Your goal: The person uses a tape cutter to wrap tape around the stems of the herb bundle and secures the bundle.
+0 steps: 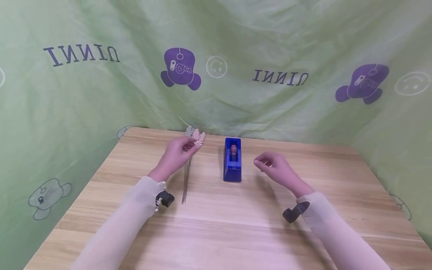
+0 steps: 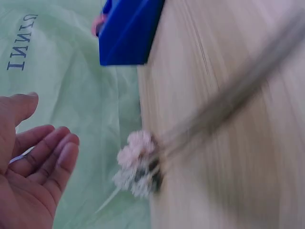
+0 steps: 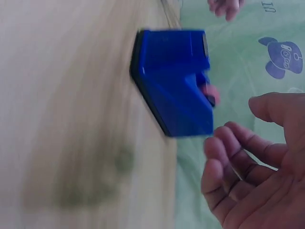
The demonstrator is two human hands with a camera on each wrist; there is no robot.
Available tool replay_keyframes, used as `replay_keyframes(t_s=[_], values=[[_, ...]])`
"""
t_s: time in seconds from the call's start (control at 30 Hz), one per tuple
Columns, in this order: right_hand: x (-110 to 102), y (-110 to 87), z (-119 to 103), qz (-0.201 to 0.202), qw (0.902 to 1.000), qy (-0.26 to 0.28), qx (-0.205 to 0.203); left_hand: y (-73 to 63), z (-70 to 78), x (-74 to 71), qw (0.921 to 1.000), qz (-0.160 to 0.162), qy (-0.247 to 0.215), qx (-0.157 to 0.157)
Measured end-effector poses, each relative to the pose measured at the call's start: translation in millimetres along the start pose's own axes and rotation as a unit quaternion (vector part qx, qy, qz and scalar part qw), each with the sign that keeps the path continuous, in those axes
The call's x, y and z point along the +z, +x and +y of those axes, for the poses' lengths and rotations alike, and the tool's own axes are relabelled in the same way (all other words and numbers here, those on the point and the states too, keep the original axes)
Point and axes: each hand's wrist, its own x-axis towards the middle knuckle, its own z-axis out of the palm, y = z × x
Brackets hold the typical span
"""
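A bunch of artificial flowers (image 1: 201, 138) with pink and pale grey heads and long thin stems (image 1: 185, 182) lies at the table's back, left of the middle. Above it hovers my left hand (image 1: 177, 152), its fingers loosely bent; in the left wrist view a gap shows between thumb and fingers, with nothing held. A blue tape dispenser (image 1: 233, 175) with a reddish wheel stands upright between the hands. To its right my right hand (image 1: 275, 167) hangs over the table, fingers loosely curved and apart from the dispenser. The right wrist view shows that hand (image 3: 257, 176) holding nothing.
The wooden table (image 1: 209, 232) reaches back to a green curtain (image 1: 229, 33) with purple cartoon prints, which also hangs along both sides. Small black cameras (image 1: 164, 198) are strapped to both wrists over pale sleeves.
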Motion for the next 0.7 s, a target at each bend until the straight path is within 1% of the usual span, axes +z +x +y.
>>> replay_keyframes(t_s=[0.07,0.17,0.27,0.37,0.53,0.7], values=[[7.0,2.3,-1.4,-0.011,0.999,0.04,0.02,3.9,2.1,9.5,0.9995,0.001,-0.03,-0.008],[17.9,5.3,-4.3,-0.022,0.9946,0.089,0.047,8.8,4.4,23.7,0.9974,-0.002,-0.068,-0.023],[30.3,9.0,-7.7,-0.027,0.9893,0.125,0.07,11.4,3.6,38.0,0.9954,-0.009,-0.088,-0.036],[41.3,12.6,-10.7,-0.028,0.9847,0.147,0.088,13.7,2.3,52.9,0.9931,-0.011,-0.107,-0.047],[50.3,17.3,-14.2,-0.025,0.9815,0.162,0.099,18.6,5.4,76.0,0.9884,0.002,-0.138,-0.063],[54.6,19.8,-15.7,-0.031,0.9763,0.182,0.113,19.7,10.2,93.9,0.9855,0.007,-0.159,-0.058]])
